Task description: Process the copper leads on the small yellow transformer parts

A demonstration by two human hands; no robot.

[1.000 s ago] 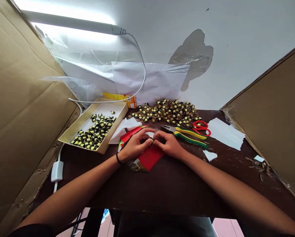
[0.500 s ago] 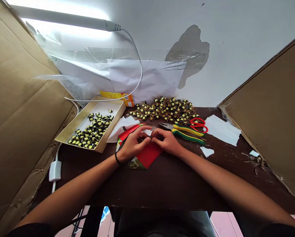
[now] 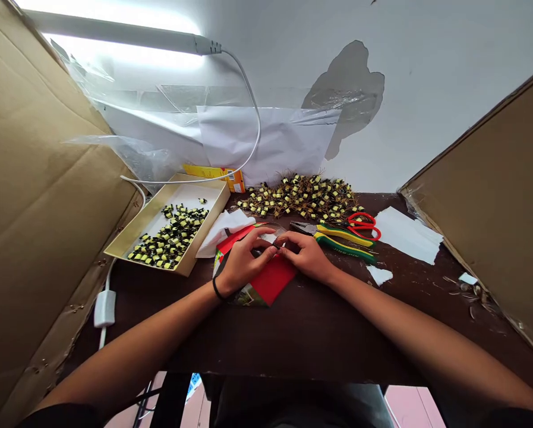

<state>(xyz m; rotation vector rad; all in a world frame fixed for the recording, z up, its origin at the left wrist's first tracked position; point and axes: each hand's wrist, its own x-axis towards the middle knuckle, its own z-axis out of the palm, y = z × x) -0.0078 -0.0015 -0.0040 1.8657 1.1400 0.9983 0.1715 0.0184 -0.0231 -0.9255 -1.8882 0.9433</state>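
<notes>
My left hand (image 3: 247,257) and my right hand (image 3: 305,254) meet over a red sheet (image 3: 273,282) on the dark table. Between the fingertips of both is a small dark coil component (image 3: 276,244), mostly covered by the fingers. Thumb and forefinger pinch on each side. Behind the hands lies a pile of small black-and-yellow coils with thin copper wires (image 3: 299,195). To the left, a shallow box (image 3: 221,208) holds many similar coils, their long wires not visible.
Right of my hands lie pliers with yellow-green handles (image 3: 346,242) and red-handled scissors (image 3: 365,226). White paper (image 3: 409,235) and a torn scrap (image 3: 379,274) are further right. Cardboard walls (image 3: 493,178) flank the table. A white cable (image 3: 258,128) hangs at the back.
The whole view has shifted slightly. Both hands stay together over the red sheet, and the fingers have turned the small coil a little.
</notes>
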